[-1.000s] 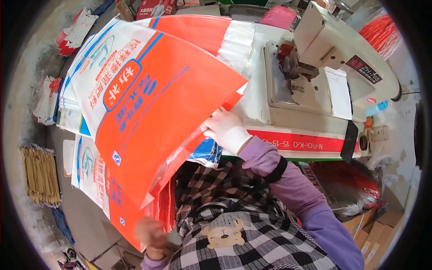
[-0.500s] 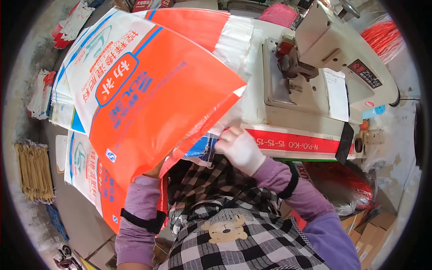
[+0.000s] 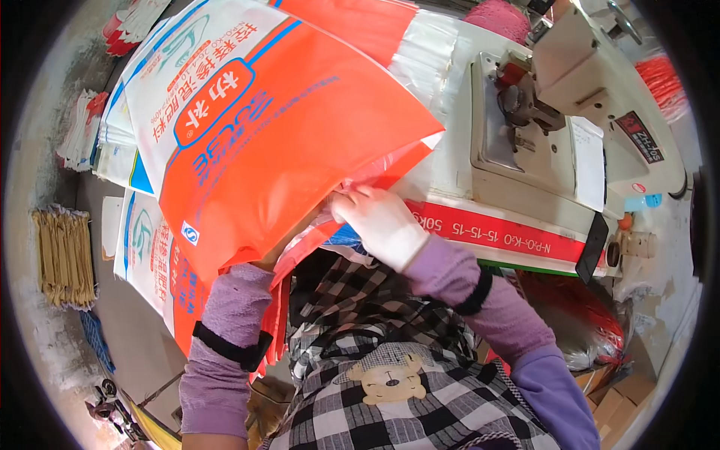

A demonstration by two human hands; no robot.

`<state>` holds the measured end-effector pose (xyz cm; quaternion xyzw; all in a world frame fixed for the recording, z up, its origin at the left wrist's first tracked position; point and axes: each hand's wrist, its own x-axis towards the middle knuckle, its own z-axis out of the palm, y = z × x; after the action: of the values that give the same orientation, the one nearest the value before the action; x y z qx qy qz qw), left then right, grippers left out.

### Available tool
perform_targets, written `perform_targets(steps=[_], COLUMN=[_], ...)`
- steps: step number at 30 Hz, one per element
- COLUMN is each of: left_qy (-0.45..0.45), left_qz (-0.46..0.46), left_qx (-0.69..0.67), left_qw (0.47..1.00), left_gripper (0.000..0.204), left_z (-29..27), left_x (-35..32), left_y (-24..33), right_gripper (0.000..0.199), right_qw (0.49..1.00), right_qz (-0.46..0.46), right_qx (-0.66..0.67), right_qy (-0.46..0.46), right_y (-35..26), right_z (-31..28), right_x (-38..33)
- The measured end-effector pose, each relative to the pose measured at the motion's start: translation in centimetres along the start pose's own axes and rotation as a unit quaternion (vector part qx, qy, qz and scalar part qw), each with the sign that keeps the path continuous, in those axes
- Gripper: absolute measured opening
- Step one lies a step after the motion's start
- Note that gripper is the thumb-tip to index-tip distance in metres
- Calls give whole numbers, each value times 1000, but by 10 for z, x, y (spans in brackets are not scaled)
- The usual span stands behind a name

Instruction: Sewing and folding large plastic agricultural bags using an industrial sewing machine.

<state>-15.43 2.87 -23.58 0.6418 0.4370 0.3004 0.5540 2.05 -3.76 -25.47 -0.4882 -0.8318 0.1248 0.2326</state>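
Note:
A large orange and white woven sack (image 3: pixel 300 142) lies across the worktable, its open mouth facing me. My left hand reaches into that mouth; only the wrist (image 3: pixel 288 246) shows, and the fingers are hidden inside. At the mouth's edge, my right hand (image 3: pixel 381 225), in a white glove, is closed on the sack's thin liner or rim, with thumb and fingertips pinched together. A bit of blue printed material (image 3: pixel 345 238) shows just below the right hand. More sacks of the same print (image 3: pixel 146 251) lie beneath and hang off the table's left side.
To the right stands a cream industrial sewing machine (image 3: pixel 592 75), its metal plate (image 3: pixel 499 142) facing the sacks. A red and white printed strip (image 3: pixel 487 229) runs along the table's front edge. Tan bundled strips (image 3: pixel 66 259) sit at the far left; a pink thread cone (image 3: pixel 499 19) stands behind.
My right hand has moved left along the sack's mouth and now pinches its edge nearer the left wrist. The whole view has shifted slightly, and the left hand remains inside the sack.

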Motion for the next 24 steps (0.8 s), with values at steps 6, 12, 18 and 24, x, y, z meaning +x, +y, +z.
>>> perform_targets(steps=[6,12,18,24], left_qy=[-71,-20,-20,-34], left_qz=[65,145,142,144], left_qx=[102,150,145,150], left_qw=[990,978,979,977], left_gripper=[16,16,17,17], left_z=[-4,-18,-22,-20], left_x=[-1,-5,-7,-4], left_y=[22,21,17,26], right_gripper=[19,14,5,16], right_qw=[991,997,999,999], right_qz=[111,16,-19,-21], right_qx=[69,-68,37,2], right_qy=[21,19,5,46], right_y=[-21,-26,-21,7], right_z=[-12,18,-13,-24], right_x=[-13,11,-35,-23])
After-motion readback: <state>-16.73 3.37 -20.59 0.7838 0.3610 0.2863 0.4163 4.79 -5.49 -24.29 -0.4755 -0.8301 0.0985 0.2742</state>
